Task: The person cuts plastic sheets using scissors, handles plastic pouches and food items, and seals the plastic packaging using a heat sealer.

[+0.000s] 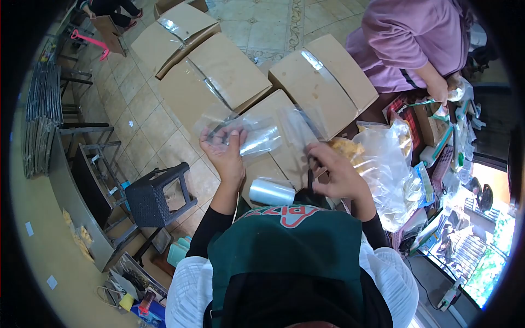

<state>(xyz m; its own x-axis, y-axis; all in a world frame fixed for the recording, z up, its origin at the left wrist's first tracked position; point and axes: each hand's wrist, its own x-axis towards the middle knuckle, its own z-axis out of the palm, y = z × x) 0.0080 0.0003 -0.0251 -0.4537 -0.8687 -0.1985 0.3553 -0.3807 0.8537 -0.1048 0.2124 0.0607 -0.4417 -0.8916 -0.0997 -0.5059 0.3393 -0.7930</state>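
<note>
Clear plastic film (261, 140) is held by my left hand (226, 153), its fingers wrapped round the near edge. The film stretches to the right over a closed cardboard box (281, 156). My right hand (340, 174) is closed around a dark, slim tool (310, 179), blurred and partly hidden by the fingers; it looks like scissors. Below the film, near my lap, lies a roll of clear plastic (271, 192) on its side. Neither hand touches this roll.
More cardboard boxes (219, 74) stand ahead. A dark stool (158, 195) is at the left. Plastic bags with yellow contents (383, 158) lie at the right, near a co-worker in a purple top (407, 41). Another person's legs (115, 10) show at the far left.
</note>
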